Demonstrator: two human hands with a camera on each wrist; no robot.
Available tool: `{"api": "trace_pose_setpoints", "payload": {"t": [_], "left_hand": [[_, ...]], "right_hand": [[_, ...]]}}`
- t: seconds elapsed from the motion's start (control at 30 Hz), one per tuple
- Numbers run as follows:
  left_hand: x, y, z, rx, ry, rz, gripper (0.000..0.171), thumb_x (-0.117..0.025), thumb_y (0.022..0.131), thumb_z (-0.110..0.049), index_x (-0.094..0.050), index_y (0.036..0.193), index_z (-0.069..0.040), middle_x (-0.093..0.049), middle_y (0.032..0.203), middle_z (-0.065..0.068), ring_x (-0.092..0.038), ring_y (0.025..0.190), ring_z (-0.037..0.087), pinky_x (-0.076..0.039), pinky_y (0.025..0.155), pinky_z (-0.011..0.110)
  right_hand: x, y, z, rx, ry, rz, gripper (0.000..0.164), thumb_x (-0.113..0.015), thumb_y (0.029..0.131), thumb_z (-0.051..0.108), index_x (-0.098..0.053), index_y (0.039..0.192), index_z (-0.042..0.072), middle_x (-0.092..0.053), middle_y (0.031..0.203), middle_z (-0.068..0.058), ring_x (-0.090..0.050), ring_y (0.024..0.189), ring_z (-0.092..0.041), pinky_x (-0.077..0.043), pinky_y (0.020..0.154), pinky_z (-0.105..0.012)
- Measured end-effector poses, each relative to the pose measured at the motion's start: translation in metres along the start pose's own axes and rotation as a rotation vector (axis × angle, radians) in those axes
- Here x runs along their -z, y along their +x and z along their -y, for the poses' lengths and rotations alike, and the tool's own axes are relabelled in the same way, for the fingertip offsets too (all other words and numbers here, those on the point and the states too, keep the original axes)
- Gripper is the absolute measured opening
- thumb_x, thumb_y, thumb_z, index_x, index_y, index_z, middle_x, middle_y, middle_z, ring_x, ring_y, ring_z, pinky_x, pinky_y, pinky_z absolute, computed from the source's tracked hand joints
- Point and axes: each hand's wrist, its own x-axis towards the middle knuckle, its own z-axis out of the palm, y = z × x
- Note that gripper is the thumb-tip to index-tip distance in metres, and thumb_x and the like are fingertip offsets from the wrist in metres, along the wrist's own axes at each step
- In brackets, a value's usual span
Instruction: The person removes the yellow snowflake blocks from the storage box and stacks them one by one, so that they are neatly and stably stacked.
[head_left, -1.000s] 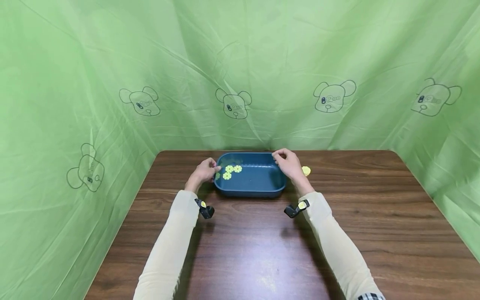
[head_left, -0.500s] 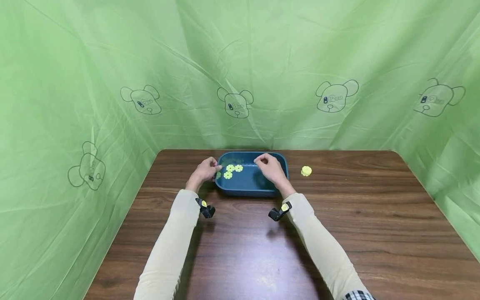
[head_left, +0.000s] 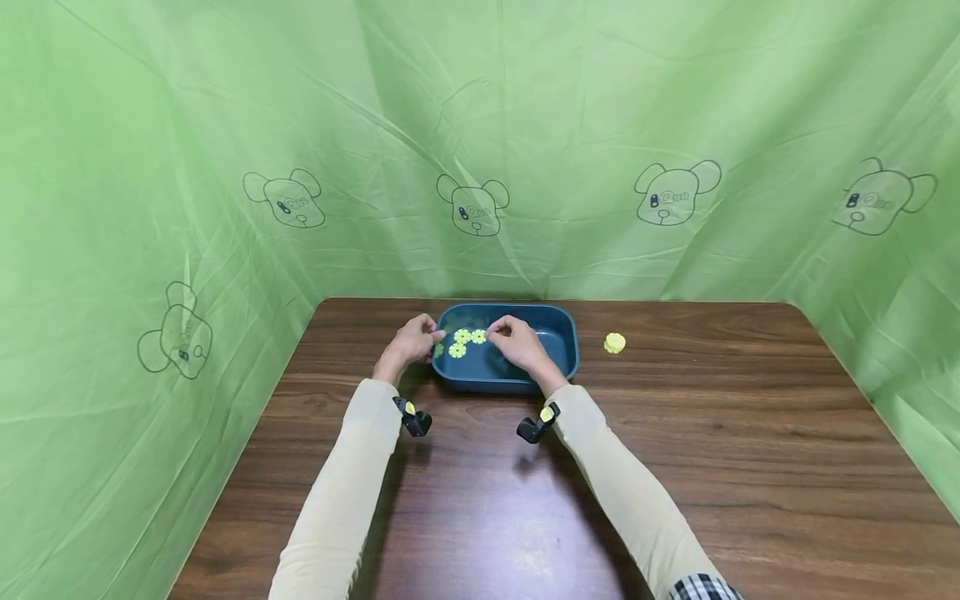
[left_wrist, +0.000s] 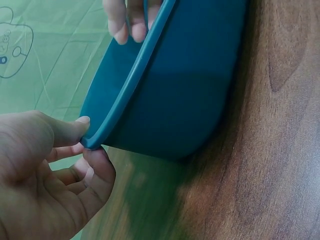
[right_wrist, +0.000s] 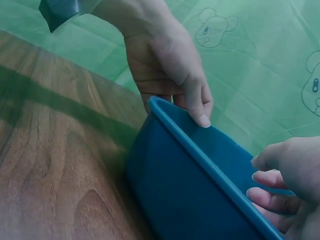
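Note:
A blue rectangular basin [head_left: 480,386] with rounded corners stands near the table's far edge. At its left end my left hand [head_left: 408,340] pinches the rim between thumb and fingers, as the left wrist view shows. Several yellow flower-shaped pieces [head_left: 457,350] lie flat on the basin's floor at the left. Over the basin's interior is my right hand [head_left: 517,343], thumb and fingertips drawn close together beside the rightmost flower piece [head_left: 478,336]. In the right wrist view its fingers [right_wrist: 272,200] are bent; whether something thin is between them cannot be seen.
A small stack of yellow flower-shaped pieces [head_left: 614,342] sits on the brown wooden table [head_left: 750,433], right of the basin. Green cloth [head_left: 570,125] hangs behind and at both sides of the table. Both wrists carry black cameras [head_left: 531,429].
My right hand has moved left from the basin's right end, across its interior, to the flower pieces. My left hand keeps its hold on the rim.

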Motion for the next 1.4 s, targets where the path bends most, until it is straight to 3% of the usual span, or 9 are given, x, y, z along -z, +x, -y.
{"api": "trace_pose_setpoints", "payload": {"t": [0.3, 0.5, 0.87, 1.07, 1.2, 1.4], "left_hand": [[-0.001, 0.001, 0.001, -0.003, 0.009, -0.015, 0.020, -0.053, 0.099, -0.025, -0.046, 0.104, -0.008, -0.046, 0.098, 0.013, -0.054, 0.081, 0.026, -0.053, 0.085, 0.048], [-0.001, 0.000, 0.000, -0.003, 0.008, -0.022, 0.019, -0.053, 0.099, -0.025, -0.046, 0.104, -0.007, -0.047, 0.099, 0.014, -0.058, 0.089, 0.032, -0.054, 0.085, 0.047], [-0.001, -0.001, 0.001, -0.021, 0.022, -0.027, 0.019, -0.053, 0.099, -0.025, -0.047, 0.104, -0.007, -0.048, 0.097, 0.013, -0.057, 0.081, 0.026, -0.055, 0.083, 0.046], [-0.003, -0.001, 0.001, -0.034, 0.033, -0.030, 0.019, -0.052, 0.099, -0.025, -0.047, 0.104, -0.007, -0.048, 0.096, 0.012, -0.054, 0.074, 0.020, -0.055, 0.084, 0.047], [-0.003, -0.002, 0.001, -0.038, 0.032, -0.033, 0.019, -0.053, 0.099, -0.024, -0.047, 0.104, -0.007, -0.048, 0.094, 0.012, -0.055, 0.074, 0.021, -0.054, 0.084, 0.048], [-0.002, -0.001, 0.002, -0.041, 0.031, -0.040, 0.019, -0.053, 0.099, -0.024, -0.047, 0.104, -0.006, -0.047, 0.094, 0.012, -0.051, 0.068, 0.016, -0.055, 0.083, 0.047]], "right_hand": [[-0.016, 0.014, -0.002, -0.005, -0.071, 0.041, 0.017, -0.066, 0.090, 0.023, -0.064, 0.103, 0.010, -0.065, 0.099, -0.006, -0.058, 0.087, -0.019, -0.047, 0.077, -0.032], [-0.026, 0.023, -0.001, 0.011, -0.172, 0.088, 0.021, -0.067, 0.090, 0.023, -0.066, 0.105, 0.008, -0.066, 0.101, -0.006, -0.060, 0.089, -0.020, -0.049, 0.078, -0.032], [-0.040, 0.027, 0.016, 0.088, -0.473, 0.204, 0.029, -0.066, 0.089, 0.023, -0.067, 0.117, 0.014, -0.066, 0.117, -0.009, -0.060, 0.110, -0.027, -0.048, 0.094, -0.039], [-0.041, 0.026, 0.019, 0.079, -0.520, 0.230, 0.029, -0.066, 0.090, 0.023, -0.067, 0.117, 0.014, -0.064, 0.123, -0.008, -0.054, 0.120, -0.029, -0.044, 0.101, -0.040], [-0.043, 0.025, 0.019, 0.062, -0.539, 0.216, 0.025, -0.071, 0.086, 0.023, -0.069, 0.109, 0.015, -0.066, 0.117, -0.005, -0.057, 0.115, -0.026, -0.046, 0.098, -0.039], [-0.048, 0.021, 0.023, 0.052, -0.561, 0.221, 0.020, -0.078, 0.080, 0.024, -0.067, 0.092, 0.013, -0.063, 0.096, -0.001, -0.058, 0.094, -0.021, -0.049, 0.083, -0.036]]}}
